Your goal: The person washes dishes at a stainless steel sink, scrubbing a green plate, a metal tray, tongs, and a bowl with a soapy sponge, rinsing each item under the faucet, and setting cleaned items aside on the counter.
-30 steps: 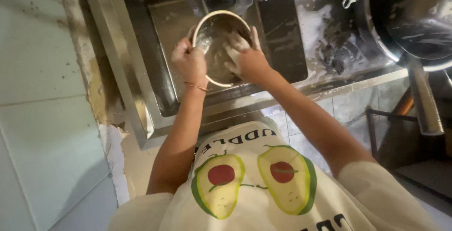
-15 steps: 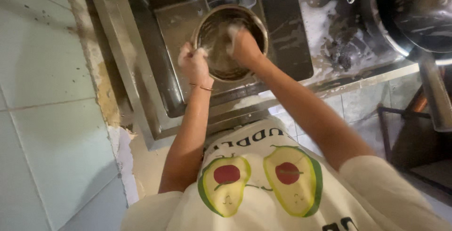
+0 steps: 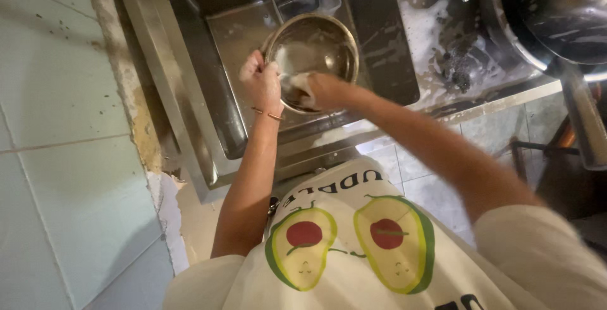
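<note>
Head view: left hand (image 3: 262,82) grips metal bowl (image 3: 319,51) rim; right hand (image 3: 316,92) clutches sponge (image 3: 296,85) inside.

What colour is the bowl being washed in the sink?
Shiny silver metal bowl, wet with suds, seen in the head view.

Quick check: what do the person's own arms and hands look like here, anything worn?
Both forearms are bare, no gloves. The left hand has a thin gold-coloured bangle at the wrist. The right hand shows nothing worn, though it is blurred. Short cream sleeves of a T-shirt printed with two green avocado halves cover the upper arms.
</note>
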